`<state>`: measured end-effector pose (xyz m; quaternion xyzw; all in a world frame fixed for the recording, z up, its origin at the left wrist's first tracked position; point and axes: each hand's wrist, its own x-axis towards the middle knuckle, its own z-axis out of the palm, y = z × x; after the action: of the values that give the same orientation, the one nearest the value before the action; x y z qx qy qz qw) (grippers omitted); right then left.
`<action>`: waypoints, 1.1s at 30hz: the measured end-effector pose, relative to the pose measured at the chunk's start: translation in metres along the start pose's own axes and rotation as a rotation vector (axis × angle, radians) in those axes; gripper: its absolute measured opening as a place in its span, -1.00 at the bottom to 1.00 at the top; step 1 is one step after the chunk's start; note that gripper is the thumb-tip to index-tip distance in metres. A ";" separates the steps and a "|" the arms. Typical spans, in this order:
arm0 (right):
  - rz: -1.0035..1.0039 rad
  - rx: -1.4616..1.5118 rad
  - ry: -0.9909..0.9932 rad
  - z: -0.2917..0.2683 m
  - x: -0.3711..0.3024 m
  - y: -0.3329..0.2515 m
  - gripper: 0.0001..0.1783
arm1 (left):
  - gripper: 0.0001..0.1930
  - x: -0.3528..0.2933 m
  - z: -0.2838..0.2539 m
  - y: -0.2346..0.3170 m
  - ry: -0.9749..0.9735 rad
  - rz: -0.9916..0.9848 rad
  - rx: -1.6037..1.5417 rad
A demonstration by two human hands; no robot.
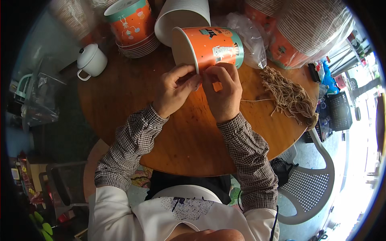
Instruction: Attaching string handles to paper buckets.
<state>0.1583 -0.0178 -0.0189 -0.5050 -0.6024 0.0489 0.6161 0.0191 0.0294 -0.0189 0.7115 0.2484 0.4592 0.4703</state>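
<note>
L hand [173, 90] pinching bucket [213, 44] at rim — R hand [225, 90] curled adj. — can't tell grip.

My left hand [175, 88] pinches the rim of an orange paper bucket [205, 46], which lies on its side, mouth leftward. My right hand [223, 90] touches its near wall with bent fingers; their exact grip is hidden. Behind it lies a white bucket stack [183, 18], also tipped. On the wooden table [169, 140] I note a white lidded mug [92, 60], upright at left, and a tan string bundle [290, 96] at right.
</note>
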 end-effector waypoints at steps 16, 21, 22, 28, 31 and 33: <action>0.177 0.024 -0.109 -0.008 0.008 0.000 -0.89 | -0.94 0.009 -0.017 -0.002 0.346 0.174 0.183; 0.164 0.059 -0.114 -0.008 0.007 0.005 -0.90 | -0.92 0.003 -0.015 0.002 0.338 0.513 0.344; 0.125 0.064 -0.110 -0.007 0.007 0.004 -0.89 | -0.92 0.002 -0.012 0.002 0.274 0.519 0.283; 0.160 0.111 -0.175 -0.012 0.008 -0.001 -0.87 | -0.90 0.001 -0.012 0.001 0.217 0.378 0.163; 0.203 0.084 -0.151 -0.018 0.014 -0.012 -0.86 | -0.80 0.007 -0.030 0.002 0.338 0.353 -0.124; 0.172 0.066 -0.132 -0.021 0.015 -0.007 -0.87 | -0.78 0.015 -0.036 0.013 0.404 0.386 -0.111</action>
<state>0.1753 -0.0236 0.0012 -0.5299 -0.5943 0.1546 0.5849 -0.0071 0.0513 0.0044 0.6129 0.1714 0.6856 0.3534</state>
